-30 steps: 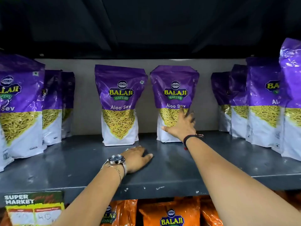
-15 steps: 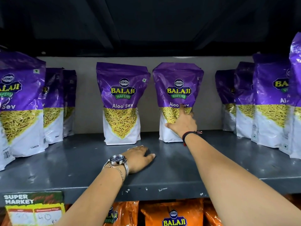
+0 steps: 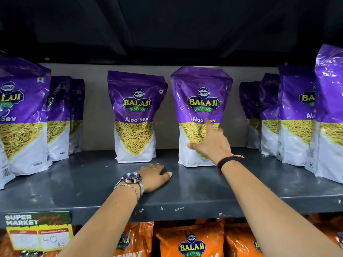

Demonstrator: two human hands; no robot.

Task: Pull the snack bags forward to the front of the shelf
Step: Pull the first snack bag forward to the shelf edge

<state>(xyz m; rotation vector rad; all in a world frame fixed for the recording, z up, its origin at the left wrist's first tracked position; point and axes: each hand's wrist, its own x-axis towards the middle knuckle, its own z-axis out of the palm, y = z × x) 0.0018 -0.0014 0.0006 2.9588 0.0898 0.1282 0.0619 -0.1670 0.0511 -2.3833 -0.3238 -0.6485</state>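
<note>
Moved: right Aloo Sev bag (image 3: 201,115) now forward of its neighbour. Shelf (image 3: 185,193): front edge bare. Bag upright, mid-depth, directly ahead of right hand (image 3: 213,145), grip spread wide against its front, hold uncertain. Left hand (image 3: 154,178) flat, empty.

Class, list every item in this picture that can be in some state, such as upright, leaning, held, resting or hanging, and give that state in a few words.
Right-centre Aloo Sev bag: upright, top leaning slightly, right hand on it.
Left-centre Aloo Sev bag: upright, at the back, untouched.
Right hand: spread open against the bag's front.
Left hand: resting palm down on the shelf.
Price tag: hanging from the shelf's front edge.
</note>
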